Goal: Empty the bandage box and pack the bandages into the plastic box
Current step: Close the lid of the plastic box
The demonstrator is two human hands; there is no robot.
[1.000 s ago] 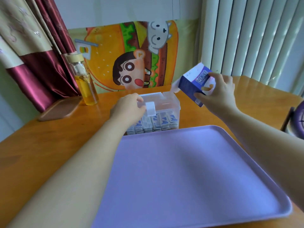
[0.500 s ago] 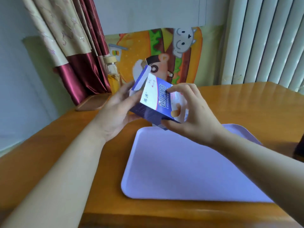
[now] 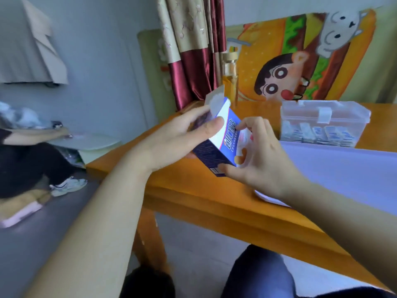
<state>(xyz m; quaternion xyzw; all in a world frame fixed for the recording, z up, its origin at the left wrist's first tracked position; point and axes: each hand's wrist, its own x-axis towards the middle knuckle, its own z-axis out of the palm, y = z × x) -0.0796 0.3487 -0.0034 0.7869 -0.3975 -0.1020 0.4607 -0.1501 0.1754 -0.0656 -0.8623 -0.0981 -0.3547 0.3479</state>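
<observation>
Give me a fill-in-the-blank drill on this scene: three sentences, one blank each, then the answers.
1. The blue and white cardboard bandage box is gripped by ___ hands, the left hand and the right hand.
2. Its top flap stands ___.
3. The small wrapped bandages lie ___ the clear lidded plastic box on the orange wooden table.
Missing words: both; open; inside.
</observation>
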